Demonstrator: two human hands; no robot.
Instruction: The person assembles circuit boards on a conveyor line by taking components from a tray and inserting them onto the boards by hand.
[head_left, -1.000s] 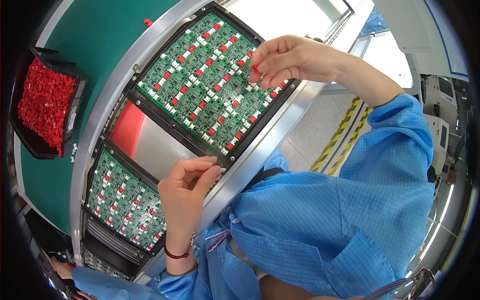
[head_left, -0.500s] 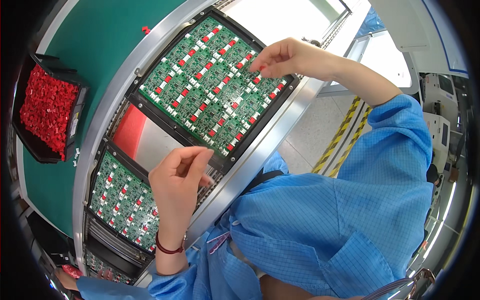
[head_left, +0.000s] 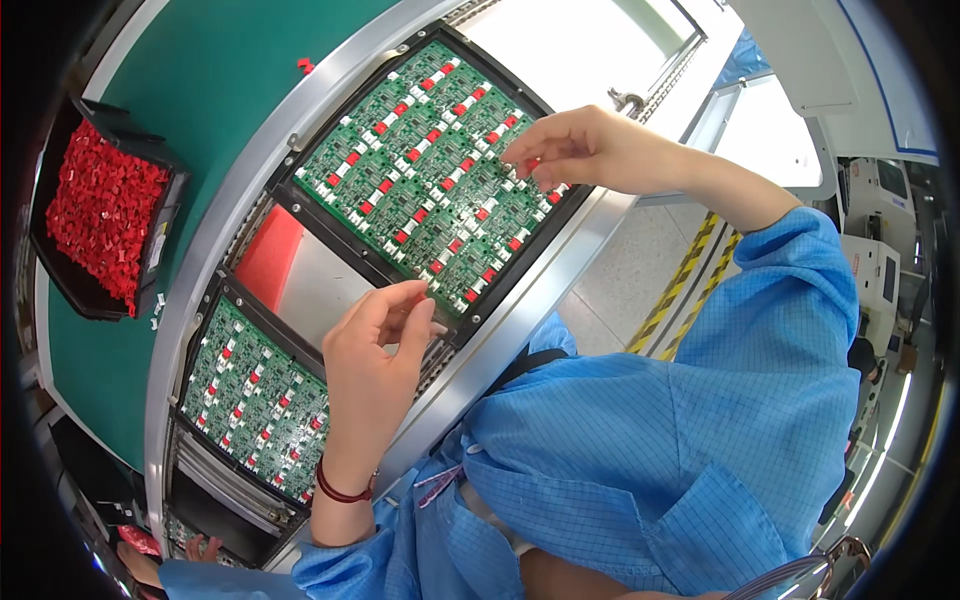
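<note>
Fingertips point(head_left: 530, 158) pinching red plastic part point(head_left: 533, 163) — green boards point(head_left: 430, 170)

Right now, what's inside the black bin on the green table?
The black bin holds a heap of small red parts, filling most of it. Its bottom and whatever lies under the heap are covered. A few white bits lie just outside.

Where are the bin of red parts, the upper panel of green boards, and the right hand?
bin of red parts point(head_left: 100, 222): head view, on the heap of parts inside.
upper panel of green boards point(head_left: 420, 165): head view, on the panel's middle.
right hand point(head_left: 570, 148): head view, on its back.
</note>
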